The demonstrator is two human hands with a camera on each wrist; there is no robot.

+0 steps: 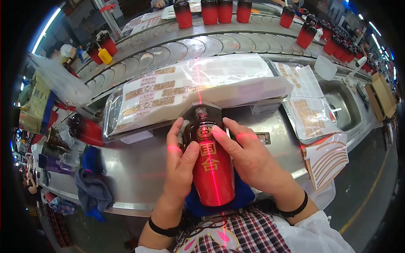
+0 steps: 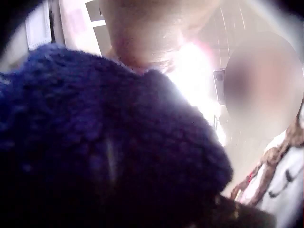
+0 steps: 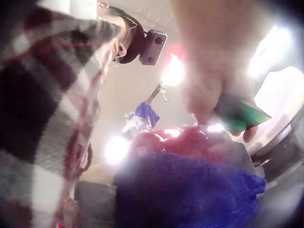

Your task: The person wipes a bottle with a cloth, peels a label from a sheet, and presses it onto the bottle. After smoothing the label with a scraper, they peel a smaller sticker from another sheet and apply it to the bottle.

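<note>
A red bottle (image 1: 213, 185) with a dark shoulder and gold characters lies tilted before the person, its clear-topped neck pointing away. A blue towel (image 1: 244, 195) cushions its base. The left hand (image 1: 179, 168) holds the bottle's left side, thumb along the edge. From the other side the right hand (image 1: 253, 160) holds it, thumb pressing at the round gold emblem (image 1: 205, 132) on the shoulder. Behind the neck stands a dark angular piece (image 1: 214, 111). In the right wrist view a green flat corner (image 3: 247, 118) shows by the fingers. Towel fills much of the left wrist view.
A long clear tray (image 1: 112, 114) bears label sheets (image 1: 164, 86). More sheets (image 1: 306, 118) lie beside a sink (image 1: 352, 109). Another red bottle (image 1: 86, 130) lies at left, near a grey cloth (image 1: 93, 189). Red bottles (image 1: 183, 14) stand along the conveyor (image 1: 177, 49).
</note>
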